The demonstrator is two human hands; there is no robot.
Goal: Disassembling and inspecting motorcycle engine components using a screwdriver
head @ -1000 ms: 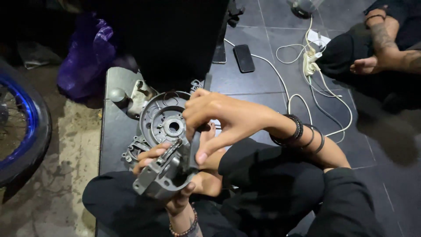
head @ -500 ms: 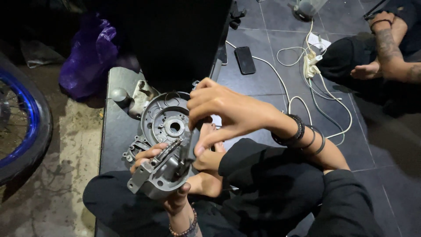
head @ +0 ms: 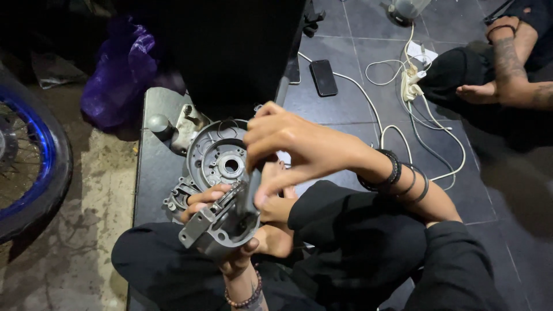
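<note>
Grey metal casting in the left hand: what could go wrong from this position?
1. The left hand holds the grey metal casting in the air over the lap, not on a surface; if the right hand presses hard with the dark tool, the casting might twist or drop.
2. The round engine cover lies just behind; a slip could knock it.
3. The dim light may hide small details.

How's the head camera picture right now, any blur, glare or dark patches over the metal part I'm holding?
Head view: the grey metal housing is evenly lit and sharp, without glare; right hand fingertips slightly soft; left hand partly shadowed beneath it; the top centre falls into near-black shadow.
</note>
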